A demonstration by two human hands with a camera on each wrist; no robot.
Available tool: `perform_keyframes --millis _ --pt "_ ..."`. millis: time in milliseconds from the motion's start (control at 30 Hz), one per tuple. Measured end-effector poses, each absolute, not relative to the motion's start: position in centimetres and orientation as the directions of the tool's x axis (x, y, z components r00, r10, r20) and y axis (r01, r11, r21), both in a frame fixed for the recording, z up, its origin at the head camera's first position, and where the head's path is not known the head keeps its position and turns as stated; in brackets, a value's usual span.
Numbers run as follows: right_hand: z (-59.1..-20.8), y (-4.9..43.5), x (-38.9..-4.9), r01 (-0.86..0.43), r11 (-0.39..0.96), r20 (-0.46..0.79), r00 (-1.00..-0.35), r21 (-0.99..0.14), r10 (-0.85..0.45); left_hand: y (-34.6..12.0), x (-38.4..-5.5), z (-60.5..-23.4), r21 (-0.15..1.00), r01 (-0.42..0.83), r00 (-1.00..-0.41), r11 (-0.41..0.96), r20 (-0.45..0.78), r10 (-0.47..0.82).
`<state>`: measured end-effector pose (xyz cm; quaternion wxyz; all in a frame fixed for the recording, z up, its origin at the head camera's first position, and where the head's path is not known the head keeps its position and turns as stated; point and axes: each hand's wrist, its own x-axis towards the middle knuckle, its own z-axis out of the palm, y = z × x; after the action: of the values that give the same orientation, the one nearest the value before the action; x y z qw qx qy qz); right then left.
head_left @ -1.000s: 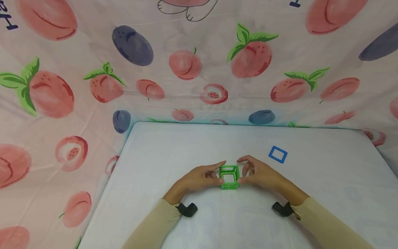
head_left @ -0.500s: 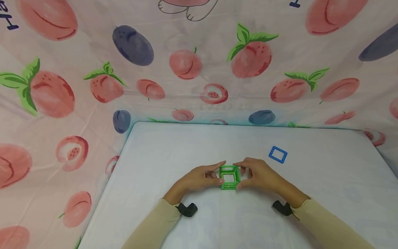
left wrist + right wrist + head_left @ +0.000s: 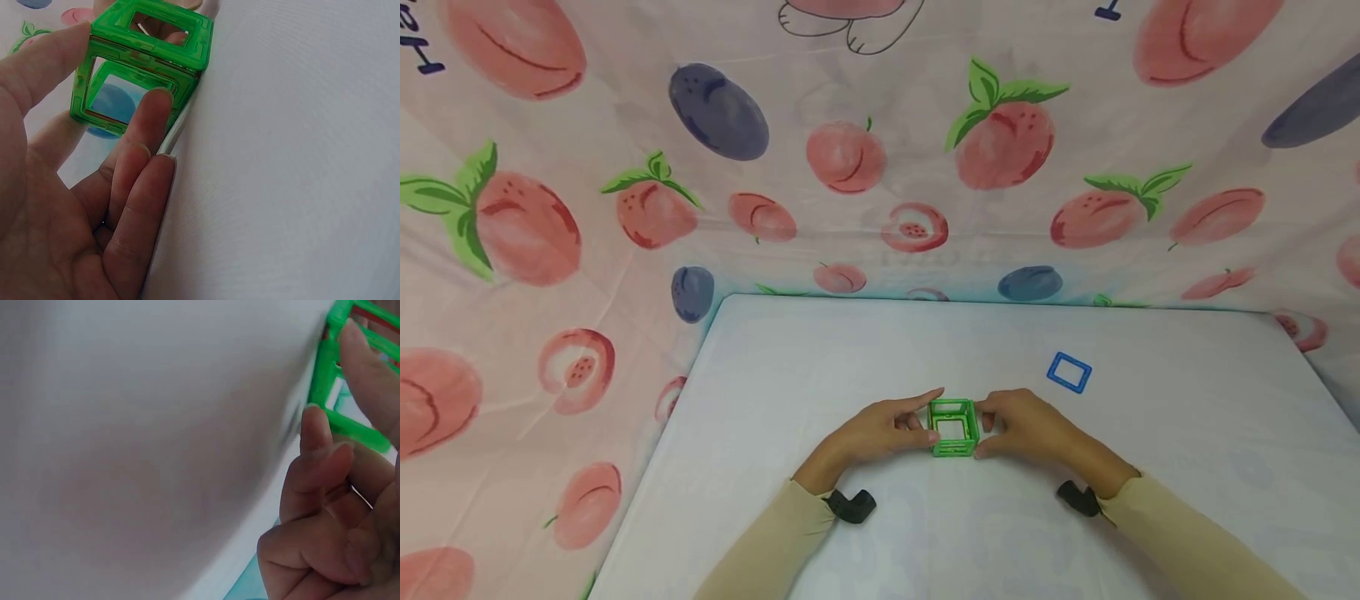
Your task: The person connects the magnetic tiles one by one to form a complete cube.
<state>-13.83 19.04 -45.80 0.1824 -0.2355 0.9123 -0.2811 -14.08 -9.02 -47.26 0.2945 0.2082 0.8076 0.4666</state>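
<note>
A small hollow cube of green see-through magnetic tiles (image 3: 955,447) sits on the white table at its middle. My left hand (image 3: 880,429) holds its left side, thumb at the near edge and index finger along the far edge. In the left wrist view, another fingertip lies against the open face of the green cube (image 3: 144,55). My right hand (image 3: 1033,429) grips the right side between thumb and fingers. The right wrist view shows the thumb along the cube's frame (image 3: 323,375) and a fingertip at its lower corner, with the other fingers curled.
A blue square magnetic tile (image 3: 1070,372) lies flat on the white table (image 3: 820,342), behind and to the right of the cube. A cloth printed with peaches (image 3: 850,157) hangs behind the table and along its left side.
My right hand's raised index finger has come down to the cube, and its thumb has shifted toward the near corner. The left hand and the cube stay nearly still.
</note>
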Motion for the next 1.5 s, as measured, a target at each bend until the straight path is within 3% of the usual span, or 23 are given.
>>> perform_keyframes --millis 467,1133,1400,1500 --pt "-45.8 18.1 -13.6 -0.263 0.791 -0.219 -0.87 -0.552 -0.442 -9.0 -14.1 -47.3 0.857 0.11 -0.742 0.503 -0.266 0.615" --pt "-46.1 18.5 -14.0 -0.265 0.784 -0.225 -0.863 -0.562 -0.452 -8.9 -14.5 -47.7 0.871 0.111 -0.74 0.479 -0.249 0.624" --pt "-45.5 19.0 -14.2 -0.245 0.743 -0.27 -0.824 -0.623 -0.498 -8.9 -14.5 -47.8 0.857 0.119 -0.742 0.502 -0.259 0.619" --pt "-45.1 19.5 -14.0 -0.276 0.708 -0.221 -0.822 -0.651 -0.524 -8.9 -14.3 -47.7 0.861 0.111 -0.741 0.496 -0.261 0.618"
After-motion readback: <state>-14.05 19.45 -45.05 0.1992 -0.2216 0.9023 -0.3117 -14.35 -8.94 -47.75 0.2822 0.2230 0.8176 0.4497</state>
